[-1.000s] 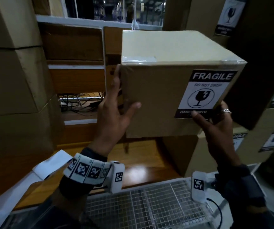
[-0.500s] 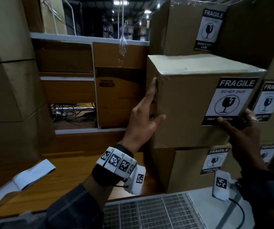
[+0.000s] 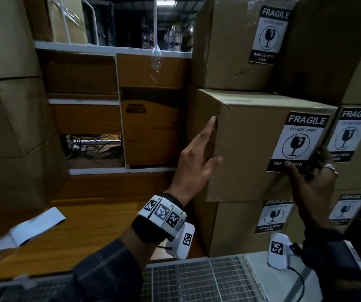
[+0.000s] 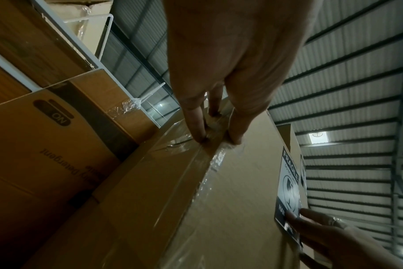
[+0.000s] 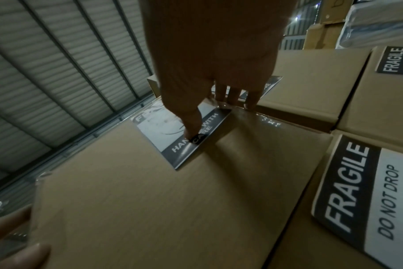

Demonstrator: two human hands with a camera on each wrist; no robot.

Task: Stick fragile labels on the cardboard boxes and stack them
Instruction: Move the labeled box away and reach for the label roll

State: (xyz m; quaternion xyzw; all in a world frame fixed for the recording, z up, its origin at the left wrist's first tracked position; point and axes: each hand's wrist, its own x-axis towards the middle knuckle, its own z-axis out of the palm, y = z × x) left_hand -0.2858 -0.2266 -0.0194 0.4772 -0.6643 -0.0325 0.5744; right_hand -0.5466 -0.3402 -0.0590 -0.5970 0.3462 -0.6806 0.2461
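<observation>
The cardboard box (image 3: 247, 149) is held between two hands at the front of a stack of labelled boxes, its underside resting on the lower box (image 3: 236, 227) and its front face overhanging that box's front. A fragile label (image 3: 299, 141) is stuck on the right part of its front face, reading FRAGILE, DO NOT DROP and HANDLE WITH CARE. Clear tape is seen along the box's left edge in the left wrist view.

The box's left side is pressed by the left hand (image 3: 194, 162), whose fingers (image 4: 197, 123) are laid out straight and flat against the cardboard, while the thumb is set on the front face. The box's lower right corner is taken by the right hand (image 3: 312, 182): the thumb is pressed on the bottom band of the label, and the fingers (image 5: 251, 99) are bent round the right edge of the box. A ring is worn on one of them.

Above the box an upper box (image 3: 229, 46) with its own label is stacked, set further back. To the right of the box, further labelled boxes (image 3: 353, 153) are stacked close beside it. To its left a printed carton (image 3: 151, 127) is stood in a wooden shelf (image 3: 83, 118). Below the box, a wire grid (image 3: 197, 280) is seen at the near edge.
</observation>
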